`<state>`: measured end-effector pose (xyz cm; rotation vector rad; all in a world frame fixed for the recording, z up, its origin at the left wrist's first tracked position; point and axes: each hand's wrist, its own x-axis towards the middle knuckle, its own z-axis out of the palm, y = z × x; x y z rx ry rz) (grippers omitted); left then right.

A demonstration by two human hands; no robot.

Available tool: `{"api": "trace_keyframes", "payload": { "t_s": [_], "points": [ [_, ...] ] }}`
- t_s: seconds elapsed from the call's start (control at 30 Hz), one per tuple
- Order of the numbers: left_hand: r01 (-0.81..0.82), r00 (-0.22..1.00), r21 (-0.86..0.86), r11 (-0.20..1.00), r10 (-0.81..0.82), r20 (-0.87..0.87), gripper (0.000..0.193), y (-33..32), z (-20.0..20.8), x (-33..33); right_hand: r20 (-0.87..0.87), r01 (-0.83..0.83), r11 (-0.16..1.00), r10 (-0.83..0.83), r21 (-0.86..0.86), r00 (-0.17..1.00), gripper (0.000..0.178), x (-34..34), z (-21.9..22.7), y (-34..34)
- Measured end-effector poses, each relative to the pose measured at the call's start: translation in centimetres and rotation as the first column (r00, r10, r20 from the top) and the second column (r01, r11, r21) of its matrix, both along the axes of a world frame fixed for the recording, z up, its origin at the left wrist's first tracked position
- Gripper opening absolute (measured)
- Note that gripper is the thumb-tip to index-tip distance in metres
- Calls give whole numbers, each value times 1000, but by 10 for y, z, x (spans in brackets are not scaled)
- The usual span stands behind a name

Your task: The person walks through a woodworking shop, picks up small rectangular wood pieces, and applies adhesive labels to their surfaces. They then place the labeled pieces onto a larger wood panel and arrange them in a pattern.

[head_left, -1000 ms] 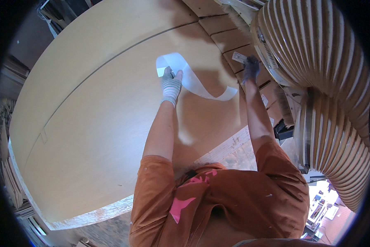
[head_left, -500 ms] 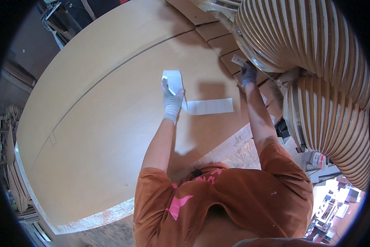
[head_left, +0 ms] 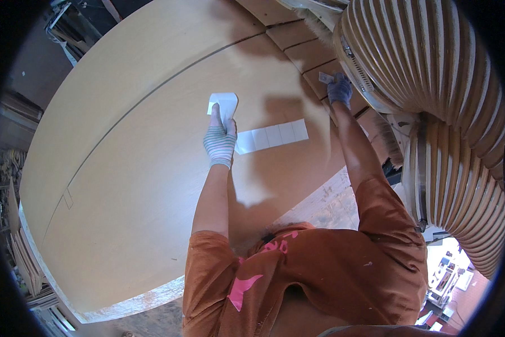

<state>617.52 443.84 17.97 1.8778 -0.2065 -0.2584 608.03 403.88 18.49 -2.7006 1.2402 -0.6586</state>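
In my gloved left hand (head_left: 221, 141) is a roll of white labels (head_left: 225, 103), the thumb pressed against its inner side. A loose strip of labels (head_left: 275, 136) trails from it to the right, just over the wood board (head_left: 134, 185). Farther off to the right, my gloved right hand (head_left: 340, 91) has its fingers closed on a small white label (head_left: 326, 77). That label is over one of several narrow cut panels (head_left: 315, 57) at the board's right edge. The fingertips are partly hidden, so whether the label touches the panel I cannot tell.
Thick ribbed hoses (head_left: 409, 50) crowd the right side, close beside my right hand. A brush skirt (head_left: 388, 140) hangs under them. A long dark cut line (head_left: 151, 92) curves across the board. Stacked sheet offcuts (head_left: 25, 253) stand beyond its left edge.
My left hand has shifted left with the label roll, and the strip has swung with its right end higher. My right hand has moved slightly up, still with the small label.
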Motion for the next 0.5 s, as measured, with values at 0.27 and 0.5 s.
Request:
{"api": "trace_keyframes", "payload": {
  "t_s": [0.27,0.5],
  "points": [
    [-13,1000,89,996,14,-17,61,0,13,-2,-404,-313,941,238,-131,883,73,9,15,53],
    [-113,990,-322,940,79,-116,59,-3,19,1,-389,-216,976,188,-27,902,83,15,1,62]
  ]
}}
